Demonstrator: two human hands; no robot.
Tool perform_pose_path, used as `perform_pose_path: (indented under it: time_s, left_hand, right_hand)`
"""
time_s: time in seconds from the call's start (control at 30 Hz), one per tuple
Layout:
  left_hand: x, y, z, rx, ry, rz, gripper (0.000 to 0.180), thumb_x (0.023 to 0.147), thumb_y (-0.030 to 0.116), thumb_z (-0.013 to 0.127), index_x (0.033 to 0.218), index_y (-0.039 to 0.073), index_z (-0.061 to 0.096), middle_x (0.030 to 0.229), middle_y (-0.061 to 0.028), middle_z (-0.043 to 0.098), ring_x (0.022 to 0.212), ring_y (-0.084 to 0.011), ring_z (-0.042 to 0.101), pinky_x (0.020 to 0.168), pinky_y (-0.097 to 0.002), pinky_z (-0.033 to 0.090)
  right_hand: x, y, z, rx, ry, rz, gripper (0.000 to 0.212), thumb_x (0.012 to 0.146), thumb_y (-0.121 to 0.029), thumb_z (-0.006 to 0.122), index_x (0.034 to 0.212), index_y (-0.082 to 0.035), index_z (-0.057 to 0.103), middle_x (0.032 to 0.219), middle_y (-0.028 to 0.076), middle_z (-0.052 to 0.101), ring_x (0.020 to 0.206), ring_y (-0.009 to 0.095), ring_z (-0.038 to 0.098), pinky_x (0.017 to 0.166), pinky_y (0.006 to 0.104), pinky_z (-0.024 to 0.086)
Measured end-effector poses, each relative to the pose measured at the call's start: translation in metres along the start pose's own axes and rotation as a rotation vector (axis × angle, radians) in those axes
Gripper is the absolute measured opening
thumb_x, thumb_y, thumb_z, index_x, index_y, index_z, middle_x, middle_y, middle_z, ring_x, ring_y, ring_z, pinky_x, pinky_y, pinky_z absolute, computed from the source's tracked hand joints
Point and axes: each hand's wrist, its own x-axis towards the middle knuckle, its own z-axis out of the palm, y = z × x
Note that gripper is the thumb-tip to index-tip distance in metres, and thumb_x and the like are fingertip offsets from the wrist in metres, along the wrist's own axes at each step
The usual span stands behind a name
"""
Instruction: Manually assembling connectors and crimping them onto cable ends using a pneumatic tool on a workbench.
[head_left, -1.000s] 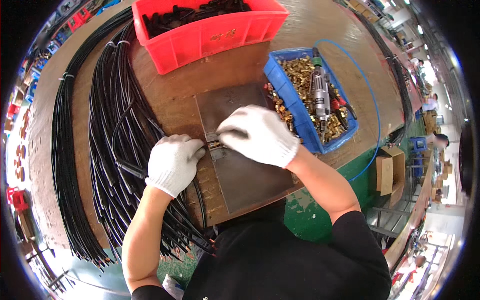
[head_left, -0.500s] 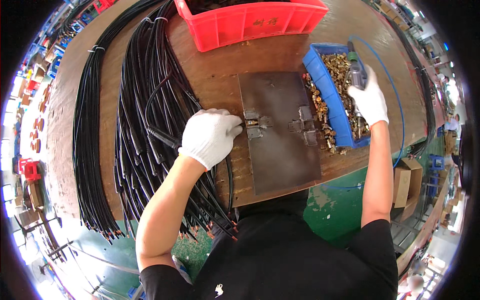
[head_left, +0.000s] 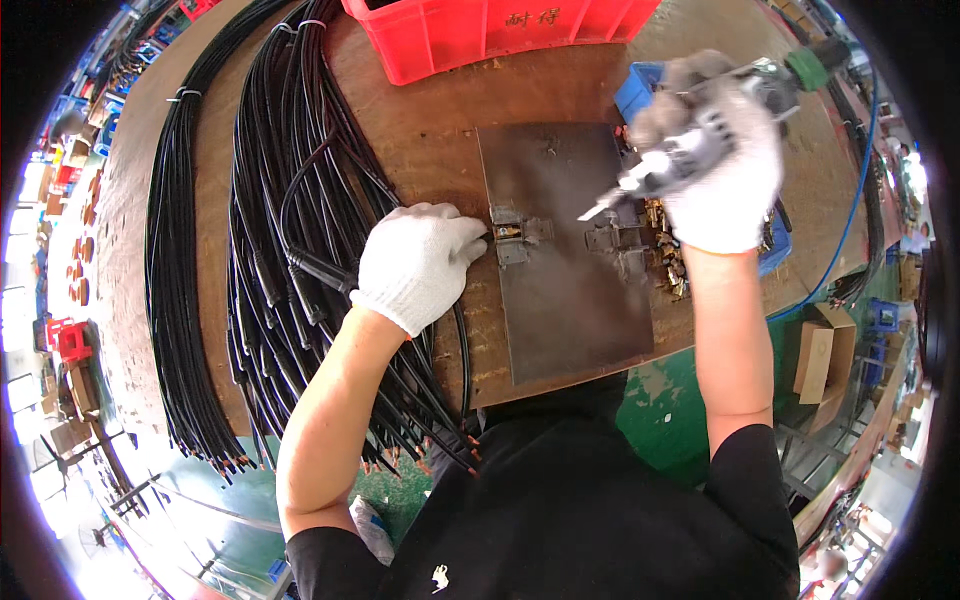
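Observation:
My white-gloved left hand (head_left: 415,265) is closed at the left edge of a dark metal plate (head_left: 575,310). A black cable with a thick sleeve (head_left: 322,270) runs into it; the fingertips mostly hide the cable's end. Beside those fingers, a small brass fitting (head_left: 510,232) sits in a metal holder (head_left: 538,230) on the plate. My right hand (head_left: 738,180), also gloved and smeared by motion, grips an air screwdriver (head_left: 690,150). The tool lies slanted above the plate's right side, its bit pointing down-left near a second metal holder (head_left: 605,238) without visibly touching it.
Bundles of black cables (head_left: 275,200) cover the table's left. At the back stands a red bin (head_left: 520,30). Behind my right hand is a blue bin (head_left: 634,92), with loose brass fittings (head_left: 668,260) along it. A blue air hose (head_left: 858,200) curves down the right side.
My right hand has brought the screwdriver from over the blue bin toward the plate, turning its bit to the left. My left hand stays at the plate's edge.

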Motion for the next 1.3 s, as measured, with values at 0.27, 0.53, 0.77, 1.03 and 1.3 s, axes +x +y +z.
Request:
perform_pose_path:
  time_s: [0.27, 0.53, 0.77, 1.03, 1.3]
  left_hand:
    - [0.001, 0.001, 0.0, 0.05, -0.005, 0.022, 0.019, 0.093, 0.022, 0.073, 0.105, 0.01, 0.081, 0.098, -0.0123, 0.076, 0.101, -0.0347, 0.072, 0.092, -0.0466, 0.055]
    - [0.001, -0.003, 0.001, 0.03, 0.016, 0.045, 0.017, 0.092, 0.02, 0.073, 0.104, 0.01, 0.081, 0.096, -0.0114, 0.075, 0.1, -0.0346, 0.071, 0.092, -0.0465, 0.055]
    - [-0.001, 0.001, 0.001, 0.036, 0.106, 0.064, 0.009, 0.09, 0.017, 0.072, 0.092, 0.011, 0.078, 0.089, -0.0113, 0.073, 0.093, -0.0342, 0.071, 0.085, -0.0472, 0.055]
    - [-0.002, -0.003, 0.003, 0.02, 0.107, 0.073, 0.01, 0.089, 0.015, 0.071, 0.094, 0.01, 0.078, 0.089, -0.013, 0.073, 0.093, -0.0358, 0.071, 0.086, -0.0486, 0.054]
    - [0.001, 0.0, 0.003, -0.021, 0.083, 0.043, 0.012, 0.09, 0.014, 0.07, 0.096, 0.009, 0.079, 0.09, -0.0134, 0.073, 0.094, -0.0368, 0.071, 0.087, -0.0488, 0.054]
  right_hand:
    - [-0.02, 0.071, 0.03, -0.037, -0.14, 0.079, 0.032, 0.098, -0.002, 0.061, 0.13, -0.007, 0.062, 0.112, 0.016, 0.071, 0.085, 0.026, 0.071, 0.074, 0.0462, 0.062]
    - [-0.019, 0.073, 0.039, -0.1, -0.148, 0.142, 0.036, 0.095, 0.006, 0.066, 0.128, -0.007, 0.062, 0.111, 0.018, 0.071, 0.084, 0.025, 0.072, 0.073, 0.0435, 0.064]
    - [-0.005, 0.081, 0.043, -0.284, -0.696, 0.037, 0.036, 0.079, 0.015, 0.075, 0.103, -0.009, 0.062, 0.094, 0.009, 0.069, 0.089, 0.02, 0.07, 0.076, 0.0339, 0.058]
    - [-0.014, 0.083, 0.054, -0.318, -0.453, 0.106, 0.033, 0.078, 0.017, 0.073, 0.1, -0.006, 0.063, 0.098, 0.009, 0.069, 0.085, 0.018, 0.071, 0.072, 0.0337, 0.06]
    - [-0.02, 0.093, 0.05, -0.34, -0.408, 0.061, 0.032, 0.08, 0.017, 0.072, 0.1, -0.005, 0.062, 0.096, 0.01, 0.069, 0.078, 0.018, 0.071, 0.067, 0.0331, 0.06]
